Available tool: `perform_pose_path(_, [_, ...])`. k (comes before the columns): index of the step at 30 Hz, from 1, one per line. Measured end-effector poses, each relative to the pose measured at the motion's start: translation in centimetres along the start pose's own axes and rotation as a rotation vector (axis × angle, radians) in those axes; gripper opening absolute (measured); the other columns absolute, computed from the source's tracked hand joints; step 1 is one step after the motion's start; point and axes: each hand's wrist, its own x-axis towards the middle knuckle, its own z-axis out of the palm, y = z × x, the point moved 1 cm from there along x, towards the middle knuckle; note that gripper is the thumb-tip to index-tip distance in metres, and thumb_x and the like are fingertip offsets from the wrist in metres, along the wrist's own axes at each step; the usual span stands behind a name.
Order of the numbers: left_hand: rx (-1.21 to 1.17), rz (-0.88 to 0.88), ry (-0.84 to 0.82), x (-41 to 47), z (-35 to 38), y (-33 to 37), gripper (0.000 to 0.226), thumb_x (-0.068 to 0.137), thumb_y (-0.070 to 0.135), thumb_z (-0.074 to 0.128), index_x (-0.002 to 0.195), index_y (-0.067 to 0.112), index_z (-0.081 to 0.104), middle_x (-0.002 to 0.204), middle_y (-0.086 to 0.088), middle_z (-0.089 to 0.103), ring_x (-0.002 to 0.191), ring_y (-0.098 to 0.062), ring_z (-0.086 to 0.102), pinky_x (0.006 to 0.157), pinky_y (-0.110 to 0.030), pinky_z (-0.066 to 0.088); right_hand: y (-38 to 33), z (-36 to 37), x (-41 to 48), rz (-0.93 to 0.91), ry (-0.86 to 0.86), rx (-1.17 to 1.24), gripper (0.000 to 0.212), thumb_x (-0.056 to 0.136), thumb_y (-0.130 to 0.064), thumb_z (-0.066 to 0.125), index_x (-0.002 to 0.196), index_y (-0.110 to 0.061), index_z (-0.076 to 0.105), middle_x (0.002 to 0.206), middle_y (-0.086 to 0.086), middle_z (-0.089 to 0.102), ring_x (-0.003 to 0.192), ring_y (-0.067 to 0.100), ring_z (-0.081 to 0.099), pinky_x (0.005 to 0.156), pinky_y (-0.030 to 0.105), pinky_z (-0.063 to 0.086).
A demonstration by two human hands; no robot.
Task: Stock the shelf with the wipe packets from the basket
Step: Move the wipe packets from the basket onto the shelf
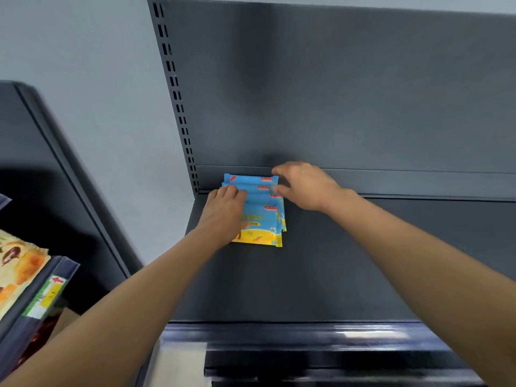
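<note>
Several blue and yellow wipe packets lie in an overlapping row at the back left corner of the dark grey shelf. My left hand rests on the left side of the packets, its fingers laid over their tops and its thumb on the front packet's face. My right hand is at the back right of the row, with thumb and forefinger pinching the right edge of the rear packets. The basket is out of view.
The shelf's back panel rises right behind the packets, and a slotted upright stands at their left. A neighbouring shelf at the lower left holds snack bags behind a price label strip. The shelf's glossy front rail runs below my arms.
</note>
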Motion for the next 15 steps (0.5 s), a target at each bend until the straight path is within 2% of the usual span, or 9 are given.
perform_pose_path(4, [-0.049,0.03,0.078,-1.6,-2.3,0.1,0.055,0.085,0.037,0.057,0.132,0.016,0.038,0.128,-0.003,0.045,0.12,-0.023,0.039,0.106,-0.034,0.021,-1.7,-0.7,-2.8,0.005,0.088,-0.041,0.044,0.094,-0.035,0.05,0.132,-0.013,0.047,0.132,0.008,0.05,0.123,0.027,0.044,0.1,0.039,0.039])
perform_pose_path(9, [-0.162,0.146,0.293,-4.4,-6.8,1.2,0.045,0.083,0.027,0.062,0.123,0.011,0.05,0.117,-0.008,0.052,0.112,-0.028,0.044,0.101,-0.035,0.023,-3.3,-1.3,-6.8,0.044,0.19,-0.091,0.045,0.093,-0.035,0.05,0.132,-0.013,0.046,0.134,0.005,0.049,0.125,0.025,0.041,0.103,0.035,0.033])
perform_pose_path(13, [-0.184,0.265,0.504,-6.9,-9.8,4.8,0.044,0.07,0.017,0.075,0.108,0.003,0.059,0.104,-0.014,0.059,0.097,-0.036,0.055,0.097,-0.037,0.024,-3.8,-2.6,-12.2,0.118,0.243,-0.181,0.054,0.091,-0.037,0.053,0.137,-0.013,0.039,0.14,0.005,0.043,0.127,0.026,0.038,0.101,0.036,0.029])
perform_pose_path(15, [-0.22,0.366,0.575,-8.8,-11.2,8.7,0.044,0.069,0.018,0.076,0.107,0.002,0.06,0.102,-0.014,0.06,0.094,-0.036,0.057,0.099,-0.04,0.028,-3.1,-3.5,-17.3,0.224,0.268,-0.242,0.057,0.091,-0.037,0.055,0.138,-0.012,0.038,0.142,0.005,0.041,0.127,0.026,0.037,0.099,0.035,0.028])
